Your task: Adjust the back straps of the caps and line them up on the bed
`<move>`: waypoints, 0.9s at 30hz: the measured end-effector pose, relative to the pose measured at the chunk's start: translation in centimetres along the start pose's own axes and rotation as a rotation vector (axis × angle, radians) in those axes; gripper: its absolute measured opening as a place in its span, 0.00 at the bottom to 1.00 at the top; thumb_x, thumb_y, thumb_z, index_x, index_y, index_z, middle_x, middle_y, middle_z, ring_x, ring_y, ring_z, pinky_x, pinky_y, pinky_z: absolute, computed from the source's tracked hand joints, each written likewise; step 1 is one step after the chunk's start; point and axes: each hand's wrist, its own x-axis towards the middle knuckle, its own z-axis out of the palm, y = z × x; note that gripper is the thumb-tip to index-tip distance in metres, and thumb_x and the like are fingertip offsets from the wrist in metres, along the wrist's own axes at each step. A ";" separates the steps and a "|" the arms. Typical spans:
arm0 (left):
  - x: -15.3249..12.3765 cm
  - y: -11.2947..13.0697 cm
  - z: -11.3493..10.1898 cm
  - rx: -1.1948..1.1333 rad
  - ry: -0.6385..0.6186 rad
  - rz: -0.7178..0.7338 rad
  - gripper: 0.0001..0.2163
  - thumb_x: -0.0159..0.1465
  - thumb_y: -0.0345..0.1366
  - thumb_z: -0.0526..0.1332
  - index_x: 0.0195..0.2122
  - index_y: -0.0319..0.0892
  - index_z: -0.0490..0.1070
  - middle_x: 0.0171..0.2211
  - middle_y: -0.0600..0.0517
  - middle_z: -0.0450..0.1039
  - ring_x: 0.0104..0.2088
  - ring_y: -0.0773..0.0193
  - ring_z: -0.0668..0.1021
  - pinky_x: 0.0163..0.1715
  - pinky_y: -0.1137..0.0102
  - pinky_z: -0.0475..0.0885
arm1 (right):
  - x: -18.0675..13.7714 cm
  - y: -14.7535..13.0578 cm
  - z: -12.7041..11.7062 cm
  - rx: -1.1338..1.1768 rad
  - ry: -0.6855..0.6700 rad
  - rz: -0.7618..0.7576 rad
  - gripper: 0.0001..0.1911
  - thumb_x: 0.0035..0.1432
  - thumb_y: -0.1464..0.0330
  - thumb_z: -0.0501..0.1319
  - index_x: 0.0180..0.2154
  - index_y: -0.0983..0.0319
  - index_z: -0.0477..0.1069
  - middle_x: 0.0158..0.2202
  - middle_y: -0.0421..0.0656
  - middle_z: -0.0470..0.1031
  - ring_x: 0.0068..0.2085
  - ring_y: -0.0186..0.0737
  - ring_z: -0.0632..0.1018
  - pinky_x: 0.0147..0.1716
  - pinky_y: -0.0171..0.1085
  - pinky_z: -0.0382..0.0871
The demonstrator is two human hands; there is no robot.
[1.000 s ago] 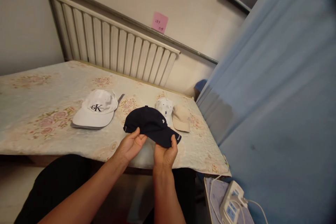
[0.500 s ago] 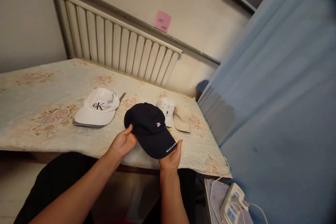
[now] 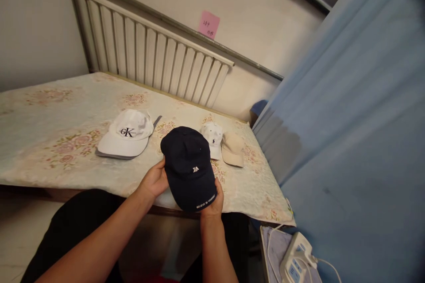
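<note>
A dark navy baseball cap [image 3: 187, 154] with a small white logo and white lettering along its brim is held up between both hands, over the near edge of the bed. My left hand [image 3: 155, 179] grips its left side, fingers partly hidden behind the cap. At the brim's right edge, my right hand [image 3: 214, 201] holds on with the thumb up the side and the other fingers underneath. To the left lies a white cap [image 3: 129, 130] with black letters. Behind the navy cap, a smaller white cap [image 3: 212, 137] sits beside a beige cap [image 3: 232, 148].
The caps lie on a bed [image 3: 76, 170] with a flowered cover. A radiator [image 3: 152, 53] and a pink note [image 3: 209, 24] are at the wall. A blue curtain [image 3: 348, 119] hangs on the right. Low right, a power strip [image 3: 295, 258] with cords rests on a small stand.
The navy cap has turned so its brim points more downward, toward me. My right hand shifted slightly left with the brim. The other caps stay where they were on the bed.
</note>
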 end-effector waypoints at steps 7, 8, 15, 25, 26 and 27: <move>-1.1 -1.3 0.5 -0.029 -0.225 -0.053 0.19 0.69 0.40 0.52 0.55 0.36 0.70 0.44 0.40 0.79 0.49 0.52 0.78 0.58 0.56 0.64 | -0.1 0.9 0.8 0.065 0.032 -0.010 0.16 0.55 0.63 0.57 0.36 0.65 0.80 0.38 0.46 0.83 0.44 0.45 0.81 0.56 0.48 0.67; -1.2 -1.5 0.4 -0.012 -0.217 -0.060 0.17 0.68 0.38 0.53 0.54 0.35 0.71 0.44 0.40 0.79 0.49 0.52 0.78 0.58 0.55 0.63 | -0.2 1.0 0.9 0.062 0.019 -0.007 0.16 0.55 0.63 0.57 0.37 0.65 0.80 0.39 0.47 0.82 0.45 0.45 0.80 0.56 0.48 0.67; -1.0 -1.6 -0.1 0.017 -0.214 -0.076 0.11 0.65 0.30 0.58 0.46 0.36 0.76 0.40 0.42 0.81 0.45 0.53 0.80 0.58 0.55 0.64 | -0.3 1.2 1.1 0.074 0.023 0.013 0.17 0.56 0.62 0.55 0.37 0.64 0.80 0.39 0.46 0.82 0.45 0.45 0.81 0.56 0.47 0.66; -1.0 -1.3 0.4 -0.007 -0.071 -0.168 0.17 0.65 0.37 0.58 0.52 0.34 0.72 0.38 0.41 0.81 0.44 0.49 0.80 0.57 0.53 0.65 | -0.2 1.5 1.0 0.073 0.043 0.042 0.17 0.57 0.63 0.55 0.36 0.66 0.80 0.36 0.47 0.83 0.42 0.45 0.82 0.55 0.48 0.67; -1.0 -1.2 0.4 -0.009 -0.077 -0.161 0.18 0.65 0.37 0.58 0.53 0.34 0.71 0.38 0.41 0.81 0.45 0.49 0.80 0.57 0.53 0.65 | -0.2 1.5 1.0 0.073 0.044 0.040 0.17 0.57 0.63 0.55 0.36 0.66 0.80 0.36 0.47 0.83 0.42 0.45 0.82 0.55 0.48 0.68; -0.9 -1.2 0.3 -0.014 -0.088 -0.157 0.19 0.66 0.38 0.57 0.55 0.34 0.70 0.39 0.40 0.81 0.45 0.49 0.80 0.57 0.52 0.65 | -0.2 1.6 1.0 0.072 0.044 0.036 0.17 0.57 0.63 0.55 0.36 0.66 0.80 0.36 0.47 0.83 0.41 0.45 0.82 0.55 0.48 0.68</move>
